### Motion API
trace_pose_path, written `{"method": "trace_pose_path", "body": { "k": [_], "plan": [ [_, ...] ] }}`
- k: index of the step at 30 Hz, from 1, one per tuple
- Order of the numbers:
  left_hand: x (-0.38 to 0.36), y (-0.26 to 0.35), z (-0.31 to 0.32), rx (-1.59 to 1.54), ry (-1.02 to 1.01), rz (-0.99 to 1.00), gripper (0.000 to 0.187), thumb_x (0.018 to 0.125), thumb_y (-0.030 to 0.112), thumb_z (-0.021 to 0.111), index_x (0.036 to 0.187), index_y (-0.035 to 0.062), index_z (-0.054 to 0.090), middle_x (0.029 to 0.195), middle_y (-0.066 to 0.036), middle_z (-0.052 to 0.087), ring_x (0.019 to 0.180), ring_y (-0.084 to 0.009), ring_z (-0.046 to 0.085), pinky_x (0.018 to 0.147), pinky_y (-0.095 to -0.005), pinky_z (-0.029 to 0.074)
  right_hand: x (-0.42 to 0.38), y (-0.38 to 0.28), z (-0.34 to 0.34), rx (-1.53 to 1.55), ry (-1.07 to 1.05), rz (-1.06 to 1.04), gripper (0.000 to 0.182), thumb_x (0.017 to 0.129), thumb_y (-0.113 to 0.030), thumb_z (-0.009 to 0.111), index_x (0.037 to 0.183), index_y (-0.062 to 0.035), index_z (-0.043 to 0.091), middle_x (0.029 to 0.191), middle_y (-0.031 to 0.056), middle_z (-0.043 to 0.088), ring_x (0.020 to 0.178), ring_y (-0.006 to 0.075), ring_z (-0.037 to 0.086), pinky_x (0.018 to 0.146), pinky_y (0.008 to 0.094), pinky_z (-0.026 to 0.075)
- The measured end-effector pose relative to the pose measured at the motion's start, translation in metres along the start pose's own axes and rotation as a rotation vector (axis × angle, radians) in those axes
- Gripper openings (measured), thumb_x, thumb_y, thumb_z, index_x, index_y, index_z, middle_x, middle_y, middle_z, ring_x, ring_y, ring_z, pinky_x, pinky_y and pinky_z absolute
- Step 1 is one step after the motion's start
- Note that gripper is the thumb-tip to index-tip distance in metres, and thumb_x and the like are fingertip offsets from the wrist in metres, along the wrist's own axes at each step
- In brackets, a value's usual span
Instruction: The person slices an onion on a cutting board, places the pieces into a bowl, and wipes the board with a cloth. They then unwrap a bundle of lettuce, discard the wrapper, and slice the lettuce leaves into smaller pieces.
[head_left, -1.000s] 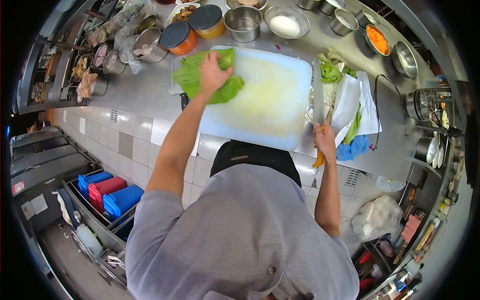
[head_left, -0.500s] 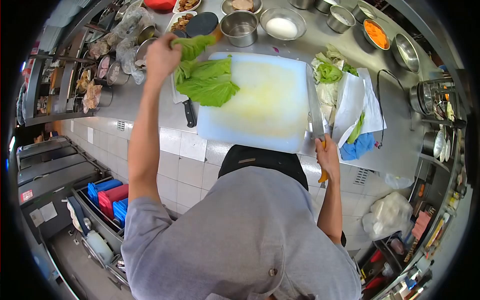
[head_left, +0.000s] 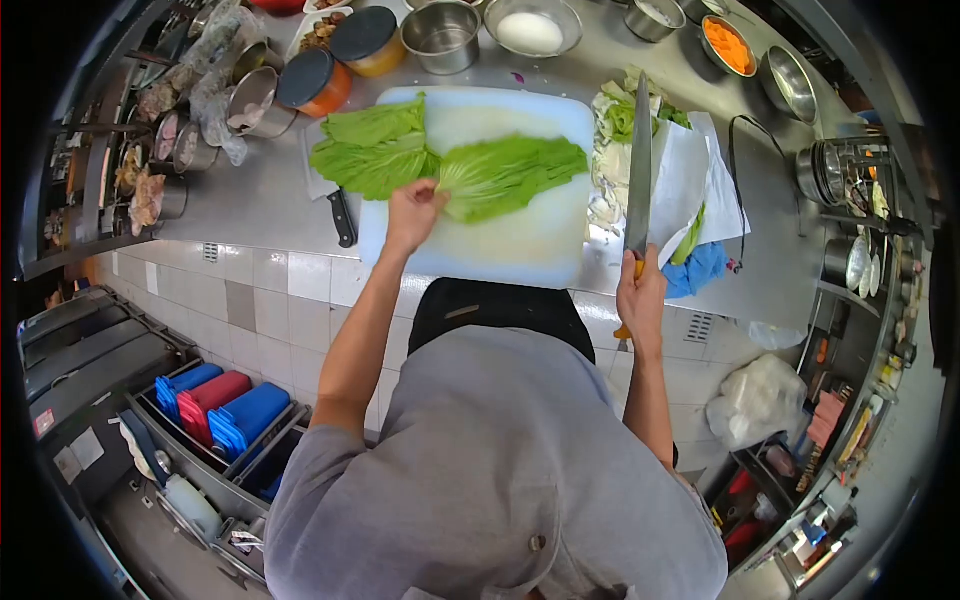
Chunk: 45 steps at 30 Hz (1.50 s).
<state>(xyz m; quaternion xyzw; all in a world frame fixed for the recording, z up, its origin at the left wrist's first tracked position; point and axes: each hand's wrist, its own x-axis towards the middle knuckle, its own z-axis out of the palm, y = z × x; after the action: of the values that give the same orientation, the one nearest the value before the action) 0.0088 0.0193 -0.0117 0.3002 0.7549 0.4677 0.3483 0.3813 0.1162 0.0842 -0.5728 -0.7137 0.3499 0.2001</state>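
Note:
A green lettuce leaf (head_left: 515, 172) lies across the middle of the white cutting board (head_left: 480, 258). My left hand (head_left: 417, 212) pinches its pale stem end. More lettuce leaves (head_left: 372, 150) lie on the board's left side and hang over its edge. In my right hand (head_left: 642, 290) is a long knife (head_left: 640, 170), gripped by its yellow handle. Its blade points away from me, to the right of the board, over lettuce trimmings (head_left: 610, 160). A second knife with a black handle (head_left: 343, 218) lies left of the board, its blade partly under the leaves.
Behind the board stand a steel pot (head_left: 441, 40), a bowl of white powder (head_left: 530, 35) and two dark-lidded tubs (head_left: 314, 83). A bowl of orange pieces (head_left: 727, 47) is at the back right. White paper (head_left: 680, 170) and a blue cloth (head_left: 697, 270) lie on the right.
My left hand has come from the far left toward the board's middle, laying a leaf across it. The knife in my right hand has lifted from the board's right edge, further right.

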Motion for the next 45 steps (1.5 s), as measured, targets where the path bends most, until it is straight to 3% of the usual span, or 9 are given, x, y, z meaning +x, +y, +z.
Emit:
{"method": "trace_pose_path", "body": {
  "k": [5,15,20,22,25,29,38,41,45],
  "plan": [
    [-0.024,0.003,0.004,0.213,0.054,0.026,0.025,0.085,0.014,0.084,0.096,0.0009,0.066,0.076,-0.007,0.067,0.066,-0.0137,0.06,0.065,-0.0303,0.052,-0.009,-0.021,0.011,-0.006,0.156,-0.176,0.016,0.106,-0.014,0.056,0.103,0.0016,0.054,0.079,0.028,0.065,0.068,0.0486,0.064,0.059,0.0535,0.047],
    [-0.001,0.005,-0.014,0.291,-0.081,0.079,0.027,0.089,0.019,0.082,0.097,-0.001,0.066,0.081,-0.007,0.069,0.067,-0.0129,0.06,0.063,-0.0314,0.053,0.009,0.023,0.053,-0.313,-0.24,-0.212,0.016,0.101,-0.013,0.055,0.107,0.0009,0.051,0.077,0.0296,0.066,0.072,0.0515,0.066,0.067,0.061,0.051],
    [-0.012,-0.01,0.032,-0.41,-0.133,-0.262,0.023,0.093,0.016,0.079,0.1,-0.0014,0.066,0.081,-0.01,0.071,0.066,-0.0174,0.07,0.052,-0.0288,0.052,0.026,0.044,0.027,-0.327,-0.097,-0.043,0.023,0.103,-0.017,0.054,0.114,0.0031,0.052,0.074,0.0317,0.065,0.073,0.054,0.064,0.066,0.0621,0.049],
    [-0.038,0.018,0.057,-0.37,-0.316,-0.407,0.029,0.092,0.023,0.08,0.105,0.0007,0.066,0.088,-0.013,0.074,0.07,-0.0188,0.073,0.054,-0.0305,0.053,0.025,0.029,0.017,-0.243,-0.088,-0.071,0.019,0.104,-0.015,0.054,0.111,0.0024,0.051,0.07,0.0306,0.064,0.07,0.0537,0.063,0.063,0.0615,0.046],
    [-0.036,0.058,0.066,-0.41,-0.138,-0.57,0.036,0.092,0.032,0.079,0.107,0.0007,0.068,0.088,-0.009,0.071,0.07,-0.0154,0.067,0.058,-0.0296,0.053,0.009,-0.008,0.004,-0.162,-0.095,-0.046,0.016,0.104,-0.012,0.055,0.111,0.0022,0.051,0.071,0.0299,0.063,0.071,0.0533,0.063,0.062,0.0586,0.045],
    [-0.011,0.044,0.063,-0.237,-0.295,-0.394,0.04,0.092,0.036,0.077,0.109,0.0013,0.069,0.087,-0.005,0.069,0.071,-0.012,0.059,0.055,-0.0278,0.045,-0.028,-0.05,0.008,-0.059,-0.183,-0.032,0.016,0.105,-0.013,0.056,0.108,0.0026,0.052,0.079,0.0314,0.066,0.077,0.053,0.065,0.065,0.0551,0.049],
    [0.036,0.038,0.053,0.002,-0.351,-0.29,0.024,0.084,0.017,0.076,0.104,0.0085,0.065,0.084,-0.001,0.064,0.074,-0.0129,0.058,0.06,-0.0314,0.048,-0.041,-0.028,0.042,-0.071,-0.332,0.056,0.019,0.104,-0.014,0.057,0.108,0.0034,0.051,0.076,0.0311,0.066,0.076,0.054,0.065,0.067,0.0596,0.048],
    [0.021,0.036,0.056,0.034,-0.466,-0.334,0.027,0.081,0.01,0.073,0.105,0.0071,0.062,0.089,-0.002,0.063,0.072,-0.0149,0.058,0.061,-0.0337,0.05,-0.037,-0.025,0.043,-0.115,-0.284,0.019,0.018,0.103,-0.013,0.057,0.108,0.0036,0.051,0.074,0.0316,0.065,0.075,0.0544,0.065,0.067,0.0607,0.048],
    [-0.008,0.044,0.062,-0.144,-0.274,-0.031,0.036,0.079,0.008,0.074,0.112,0.0036,0.062,0.102,-0.016,0.065,0.09,-0.0254,0.064,0.079,-0.0402,0.054,-0.038,-0.04,0.049,-0.153,-0.3,-0.004,0.017,0.102,-0.012,0.057,0.107,0.003,0.049,0.075,0.0322,0.065,0.075,0.0549,0.065,0.068,0.0627,0.049]
  ]
}}
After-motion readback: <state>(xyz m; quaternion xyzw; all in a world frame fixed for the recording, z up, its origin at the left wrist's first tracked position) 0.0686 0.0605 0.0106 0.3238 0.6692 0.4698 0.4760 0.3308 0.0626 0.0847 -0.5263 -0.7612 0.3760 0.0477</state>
